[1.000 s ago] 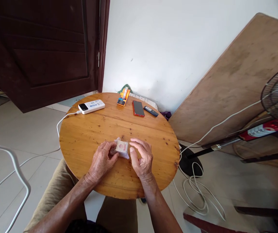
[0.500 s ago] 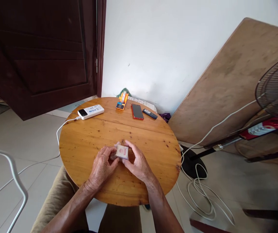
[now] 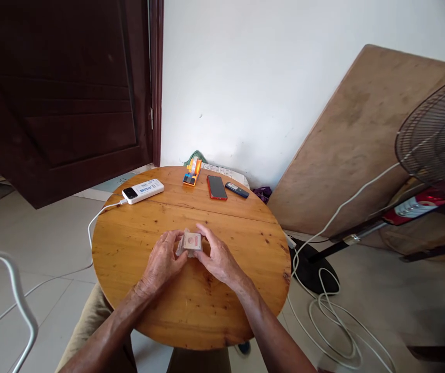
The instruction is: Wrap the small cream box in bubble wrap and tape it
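— So, what sits nearest the camera?
— My two forearms, coming up over the near edge of the round wooden worktop [image 3: 175, 316]. The left hand [image 3: 164, 260] and right hand [image 3: 216, 257] meet near its middle.
— And the grips?
— Both are narrow, with fingertips pinched on a small square packet [image 3: 192, 241]. The left grip is on its left edge, the right grip on its right edge and far corner. The packet has a pale face with a pinkish mark and sits in crinkled clear wrap. I cannot tell whether it rests on the wood or is held just above it.
— Farther back?
— Along the far rim, left to right: a white power bank [image 3: 143, 190] with a white cable [image 3: 90, 228] running off the edge, an orange tape dispenser [image 3: 190, 174], a phone in a red case [image 3: 216, 187], and a small dark device [image 3: 237, 190] just beside it. All lie well apart from my hands.
— Beyond the worktop?
— A dark door [image 3: 62, 93] at left, a wooden board [image 3: 354, 140] leaning on the white wall, and a fan cage [image 3: 435, 134] at the right edge.
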`<state>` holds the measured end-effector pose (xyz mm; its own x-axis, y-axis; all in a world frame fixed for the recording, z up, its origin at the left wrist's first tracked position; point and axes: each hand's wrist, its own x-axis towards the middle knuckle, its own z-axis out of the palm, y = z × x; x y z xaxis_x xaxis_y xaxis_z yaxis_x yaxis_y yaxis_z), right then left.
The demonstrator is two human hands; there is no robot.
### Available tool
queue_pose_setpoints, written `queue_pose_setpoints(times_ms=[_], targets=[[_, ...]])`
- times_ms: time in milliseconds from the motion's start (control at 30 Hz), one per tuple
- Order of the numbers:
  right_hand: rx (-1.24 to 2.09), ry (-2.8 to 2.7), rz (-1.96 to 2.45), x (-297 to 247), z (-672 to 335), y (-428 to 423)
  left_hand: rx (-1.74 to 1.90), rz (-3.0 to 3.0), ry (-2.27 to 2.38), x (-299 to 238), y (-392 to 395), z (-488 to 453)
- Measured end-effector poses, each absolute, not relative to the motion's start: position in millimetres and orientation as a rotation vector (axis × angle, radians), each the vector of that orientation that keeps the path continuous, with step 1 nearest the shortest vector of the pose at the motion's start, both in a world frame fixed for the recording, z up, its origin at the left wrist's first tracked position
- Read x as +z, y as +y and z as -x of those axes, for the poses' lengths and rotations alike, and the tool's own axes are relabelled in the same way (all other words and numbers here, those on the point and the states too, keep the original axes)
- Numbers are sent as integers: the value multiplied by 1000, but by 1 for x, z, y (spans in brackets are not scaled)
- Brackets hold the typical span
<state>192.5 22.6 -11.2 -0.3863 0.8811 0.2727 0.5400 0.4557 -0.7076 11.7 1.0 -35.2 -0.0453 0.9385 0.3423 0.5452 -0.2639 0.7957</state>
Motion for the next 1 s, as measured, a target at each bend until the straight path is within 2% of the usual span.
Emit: queue_pose_setpoints(times_ms=[367,600,1000], targets=[[882,-1927,1217,-21,-216,16,1173,-1442,1298,-55,9,-4],[714,-1931,1268,-28,-203,20,1182,-1526,1362,-51,9,-2],[643,-1920,1081,-20,-204,13,1168,-1631,1305,-50,5,-4]])
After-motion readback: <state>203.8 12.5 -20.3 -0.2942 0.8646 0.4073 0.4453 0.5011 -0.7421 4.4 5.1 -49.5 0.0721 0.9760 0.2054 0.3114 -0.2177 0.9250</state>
